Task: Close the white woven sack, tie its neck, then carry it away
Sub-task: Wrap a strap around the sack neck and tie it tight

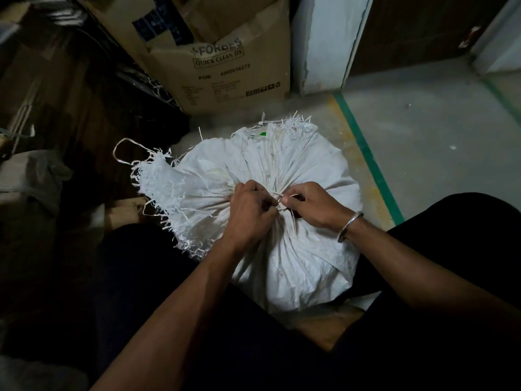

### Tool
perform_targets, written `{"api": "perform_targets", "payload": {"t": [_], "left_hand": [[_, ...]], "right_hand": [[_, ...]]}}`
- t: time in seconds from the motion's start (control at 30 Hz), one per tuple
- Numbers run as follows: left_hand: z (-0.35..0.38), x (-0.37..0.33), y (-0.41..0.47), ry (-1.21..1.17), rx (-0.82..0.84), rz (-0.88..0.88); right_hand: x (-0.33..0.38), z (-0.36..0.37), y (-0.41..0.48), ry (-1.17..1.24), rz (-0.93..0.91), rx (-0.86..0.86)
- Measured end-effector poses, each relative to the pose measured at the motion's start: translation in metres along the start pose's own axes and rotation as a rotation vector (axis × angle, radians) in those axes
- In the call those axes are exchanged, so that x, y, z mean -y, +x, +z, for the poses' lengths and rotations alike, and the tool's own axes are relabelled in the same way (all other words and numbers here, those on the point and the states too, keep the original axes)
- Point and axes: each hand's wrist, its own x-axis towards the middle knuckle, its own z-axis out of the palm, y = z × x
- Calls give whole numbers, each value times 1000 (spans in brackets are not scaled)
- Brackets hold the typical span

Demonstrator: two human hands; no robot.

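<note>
Stood upright on the concrete floor (417, 131) between the person's dark-clad legs: a white woven sack (296, 261), full and rounded, its mouth gathered into radiating pleats at a neck (277, 200) near the middle of the top. Lay directly under both hands, that neck, with the sack's bulk spreading out beneath and around them.

Closed into a loose fist over the left side of the gathered neck, the left hand (248, 213), fingers curled down and pressed together on bunched fabric and on a thin pale tie strip (293, 220). Met it from the other side, the right hand (313, 206), thumb and forefinger pinching the same strip just beside the left knuckles, remaining fingers curled in. Almost touched at the neck, the two hands. Hung down from the pinch toward the person, a short loose end of the strip. Impossible to tell whether a knot was formed there, hidden between the fingers.

Worn on the right wrist: a metal bangle (349, 225).

Fanned out to the left and to the far side, the sack's frayed top edge (158, 187), ragged with loose threads, one long strand looping out over the dark floor.

Just beyond the sack, a cardboard box (225, 71) printed "FORBES QUICK CLEAN DX". To the right, a green floor stripe (366, 153) running along the concrete.
</note>
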Motion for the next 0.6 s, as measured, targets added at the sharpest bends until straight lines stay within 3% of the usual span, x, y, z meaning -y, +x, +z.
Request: {"api": "perform_targets", "payload": {"t": [0.33, 0.6], "left_hand": [[-7, -2, 12, 0, 74, -68], [4, -9, 9, 551, 35, 261]], "right_hand": [[6, -4, -3, -20, -2, -20], [27, -22, -6, -364, -50, -76]]}}
